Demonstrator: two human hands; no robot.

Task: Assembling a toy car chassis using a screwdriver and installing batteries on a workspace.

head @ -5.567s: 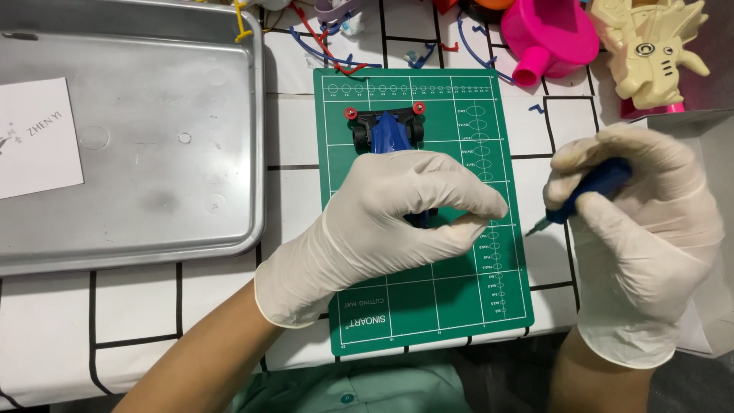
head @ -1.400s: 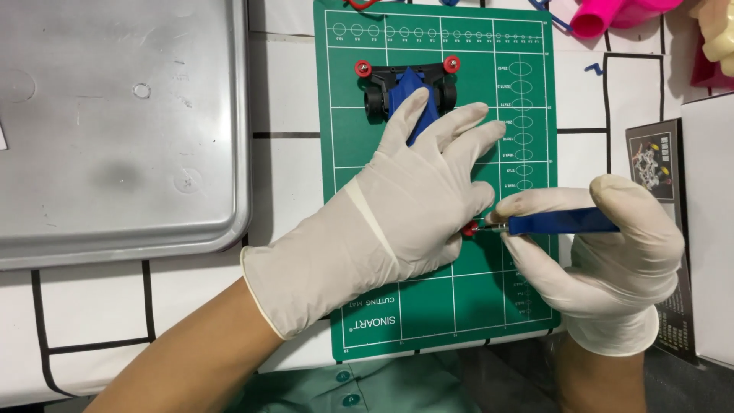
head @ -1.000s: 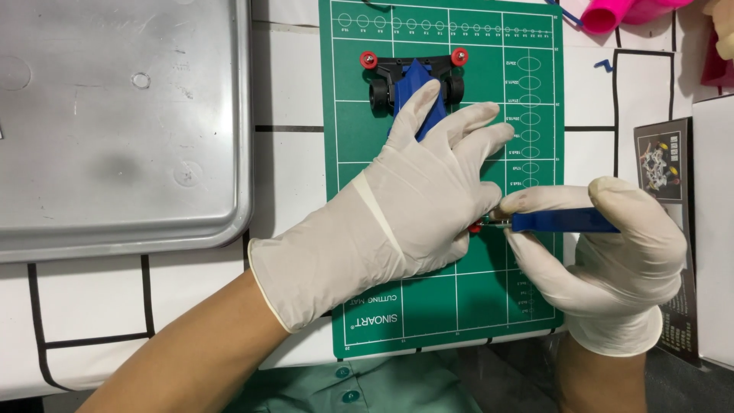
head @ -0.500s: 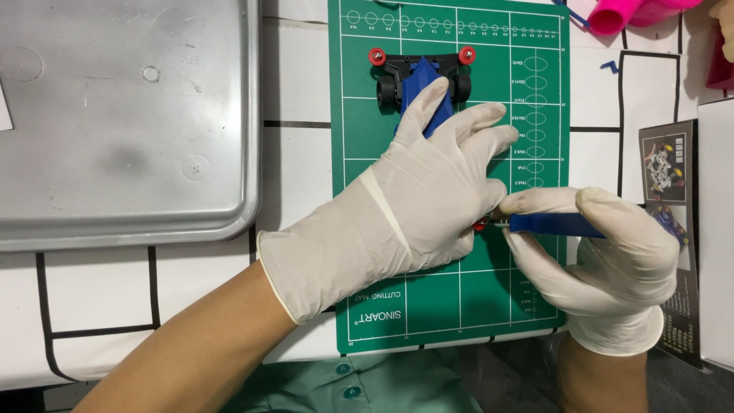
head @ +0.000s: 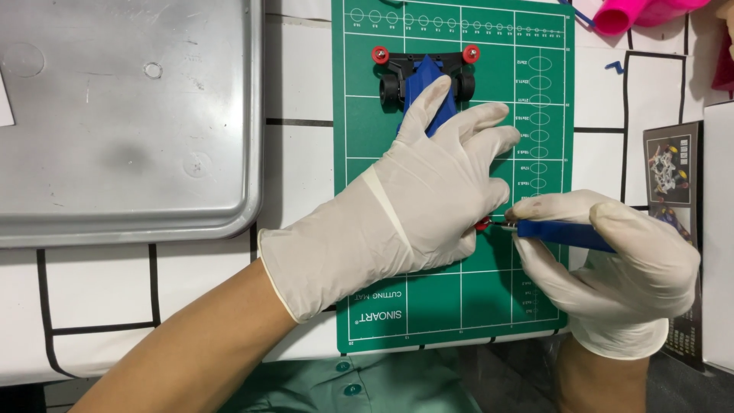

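A small blue toy car [head: 425, 84] with black wheels and red rollers lies on a green cutting mat [head: 535, 84]. My left hand [head: 428, 191], in a white glove, presses flat over the car's rear half, fingers spread. My right hand [head: 612, 268], also gloved, grips a blue-handled screwdriver [head: 562, 233]. Its metal tip meets a small red part [head: 482, 224] at the car's rear edge, just beside my left palm. Most of the car is hidden under my left hand.
A large metal tray [head: 130, 115] sits to the left on the white tiled table [head: 298, 176]. A pink plastic object [head: 642, 11] lies at the top right. A dark printed box [head: 673, 183] stands along the right edge.
Since 5.6 s ago my right hand brought the screwdriver in to the car's rear. Over the last second both hands hold almost still; the view drifts slightly.
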